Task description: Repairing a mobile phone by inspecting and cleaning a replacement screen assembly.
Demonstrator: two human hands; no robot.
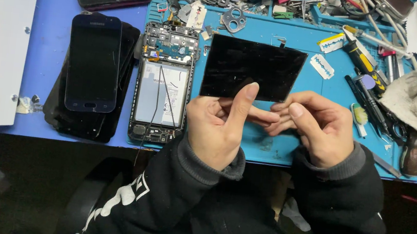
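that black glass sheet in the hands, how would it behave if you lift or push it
The black sheet looks flat and unbent though the left hand pinches only its lower edge, so it is probably stiff. It looks very thin, so likely light and easy to crack. Its glossy face suggests it could slip on the blue mat.

Single head view, looking steeply down (close) over blue workbench [50, 36]

A phone repair workbench, right here.
There's an opened phone [163, 83] with its insides bare, a stack of dark handsets [93, 64], screwdrivers [368, 72] and razor blades [322, 66] scattered over a blue work mat [325, 101].
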